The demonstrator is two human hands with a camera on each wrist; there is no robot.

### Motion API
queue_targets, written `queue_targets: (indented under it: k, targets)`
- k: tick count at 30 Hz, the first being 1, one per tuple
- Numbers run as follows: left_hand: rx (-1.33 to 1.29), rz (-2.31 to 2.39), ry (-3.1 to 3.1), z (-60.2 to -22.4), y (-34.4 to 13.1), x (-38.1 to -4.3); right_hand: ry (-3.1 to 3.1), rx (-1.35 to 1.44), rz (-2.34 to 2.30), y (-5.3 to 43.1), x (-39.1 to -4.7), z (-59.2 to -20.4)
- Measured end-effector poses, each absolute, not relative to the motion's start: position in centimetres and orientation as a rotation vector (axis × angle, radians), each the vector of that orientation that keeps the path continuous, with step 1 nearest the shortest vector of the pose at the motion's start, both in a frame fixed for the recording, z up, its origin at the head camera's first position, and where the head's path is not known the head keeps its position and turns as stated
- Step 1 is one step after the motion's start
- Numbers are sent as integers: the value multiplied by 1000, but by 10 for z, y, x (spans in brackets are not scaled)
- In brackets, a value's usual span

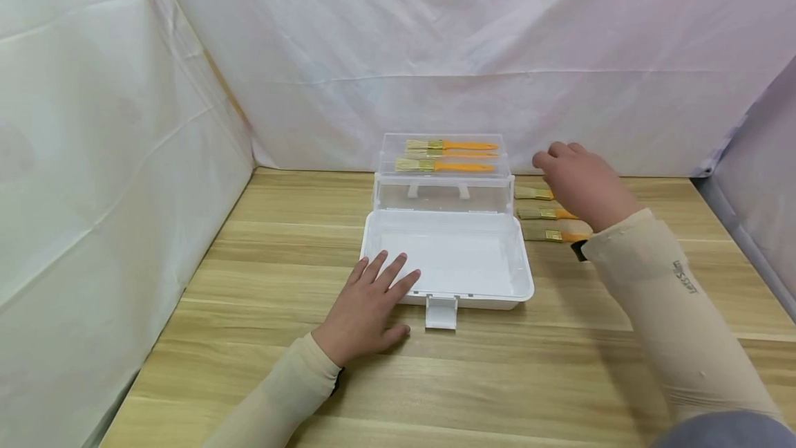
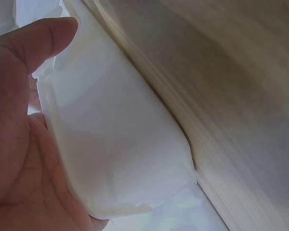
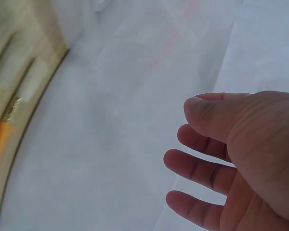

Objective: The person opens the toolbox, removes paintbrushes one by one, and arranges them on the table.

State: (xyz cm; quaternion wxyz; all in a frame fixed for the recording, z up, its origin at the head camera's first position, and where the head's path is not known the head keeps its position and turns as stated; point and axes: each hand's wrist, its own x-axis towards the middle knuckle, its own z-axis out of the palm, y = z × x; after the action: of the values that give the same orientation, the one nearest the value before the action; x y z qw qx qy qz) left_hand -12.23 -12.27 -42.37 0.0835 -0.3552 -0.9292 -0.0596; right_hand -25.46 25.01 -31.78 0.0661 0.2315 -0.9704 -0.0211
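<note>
A white plastic box [image 1: 449,265] stands on the table with its clear lid [image 1: 398,197] swung back. My left hand [image 1: 367,299] rests on the box's front left corner, fingers spread over the rim and thumb out in front. In the left wrist view that palm lies beside the white box wall [image 2: 111,130]. Paintbrushes with orange handles, one of them this brush [image 1: 463,166], lie in the opened lid. My right hand [image 1: 587,185] is raised above three more brushes [image 1: 553,213] right of the box. Its fingers are loosely bent, with nothing between them in the right wrist view [image 3: 250,154].
A white latch [image 1: 441,313] hangs at the box's front. The wood-grain table [image 1: 280,282] extends around the box. White cloth [image 1: 448,40] hangs behind the table and along both sides.
</note>
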Motion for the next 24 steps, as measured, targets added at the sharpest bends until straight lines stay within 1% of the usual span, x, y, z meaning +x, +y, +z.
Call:
queue_targets:
  k: [5, 10, 16, 24]
  targets:
    - [-1061, -186, -2765, -424, -123, -122, -2920, 748, -115, 221, -262, -300]
    - [-1062, -193, -2751, -425, -124, -123, -2858, 848, -114, 197, -271, -294]
    - [-1070, -201, -2721, -425, -123, -123, -2848, 920, -137, 173, -284, -295]
    - [-1064, -165, -2748, -425, -122, -121, -2950, 913, -193, 149, -299, -307]
